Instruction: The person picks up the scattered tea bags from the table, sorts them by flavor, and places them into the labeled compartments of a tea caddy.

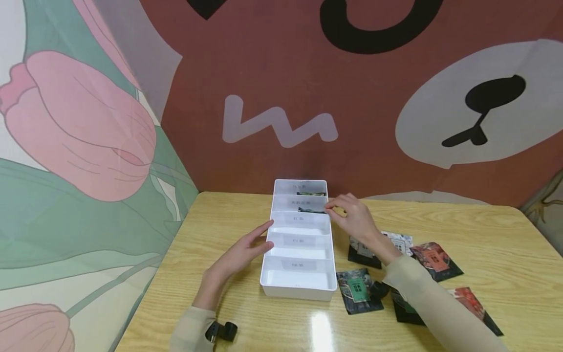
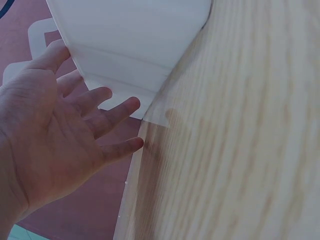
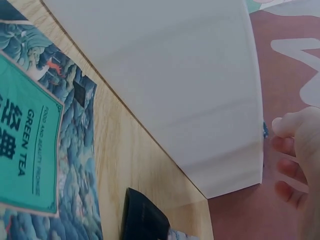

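A long white divided box [image 1: 299, 293] stands on the table, its labelled compartments running front to back. My left hand [image 1: 239, 252] rests at the box's left side with fingers spread; its palm and loosely bent fingers show beside the white wall in the left wrist view. At the right rim, thumb and forefinger of my right hand [image 1: 354, 217] pinch the end of a dark tea packet [image 1: 311, 210] in the second compartment from the back. A bit of blue pattern [image 3: 265, 129] shows at those fingertips. Another tea packet [image 1: 311, 194] lies in the rearmost compartment.
Right of the box lie several tea packets: one with a green label [image 1: 358, 291] reading GREEN TEA in the right wrist view, one red-labelled [image 1: 436, 261], and one red-and-black [image 1: 472, 308]. The right forearm passes over them. A painted wall [image 1: 281, 161] borders the table's back edge.
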The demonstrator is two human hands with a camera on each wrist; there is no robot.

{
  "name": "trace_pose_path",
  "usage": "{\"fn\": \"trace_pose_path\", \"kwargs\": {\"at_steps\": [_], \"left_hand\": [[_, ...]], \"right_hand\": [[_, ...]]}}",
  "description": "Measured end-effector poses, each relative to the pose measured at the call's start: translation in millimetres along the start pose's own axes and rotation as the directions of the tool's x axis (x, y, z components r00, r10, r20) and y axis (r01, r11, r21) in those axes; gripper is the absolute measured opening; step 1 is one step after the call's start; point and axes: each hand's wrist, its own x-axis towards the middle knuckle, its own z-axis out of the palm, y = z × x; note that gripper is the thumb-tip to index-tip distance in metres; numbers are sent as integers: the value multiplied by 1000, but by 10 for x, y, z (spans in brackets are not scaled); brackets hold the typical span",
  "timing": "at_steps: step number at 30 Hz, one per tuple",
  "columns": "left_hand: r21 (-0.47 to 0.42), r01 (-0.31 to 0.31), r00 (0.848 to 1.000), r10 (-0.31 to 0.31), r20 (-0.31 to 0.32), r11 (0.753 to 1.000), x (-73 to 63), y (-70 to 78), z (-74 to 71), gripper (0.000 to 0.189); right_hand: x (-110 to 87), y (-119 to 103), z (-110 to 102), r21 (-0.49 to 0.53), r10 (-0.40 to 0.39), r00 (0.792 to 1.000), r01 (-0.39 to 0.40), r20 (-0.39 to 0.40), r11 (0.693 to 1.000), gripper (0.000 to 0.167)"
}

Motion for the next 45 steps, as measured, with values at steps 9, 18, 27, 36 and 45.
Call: {"fn": "trace_pose_path", "kwargs": {"at_steps": [9, 18, 27, 36, 45], "left_hand": [[0, 7, 1000, -7, -6, 1000, -14, 10, 13, 63], [2, 3, 1000, -3, -2, 1000, -16, -4, 1, 64], [-6, 6, 1000, -6, -1, 1000, -14, -7, 4, 64], [-12, 9, 1000, -9, -4, 1000, -22, 7, 0, 63], [-16, -1, 1000, 1, 7, 1000, -14, 4, 0, 63]], "right_hand": [[-128, 24, -213, -29, 88, 996, -87, 28, 996, 9], [-304, 82, -491, -78, 169, 984, -165, 48, 983, 11], [-550, 214, -759, -125, 237, 970, -229, 51, 965, 14], [-775, 325, -1004, -151, 317, 946, -304, 68, 940, 20], [-980, 412, -1174, -159, 380, 921, -364, 89, 918, 26]]}}
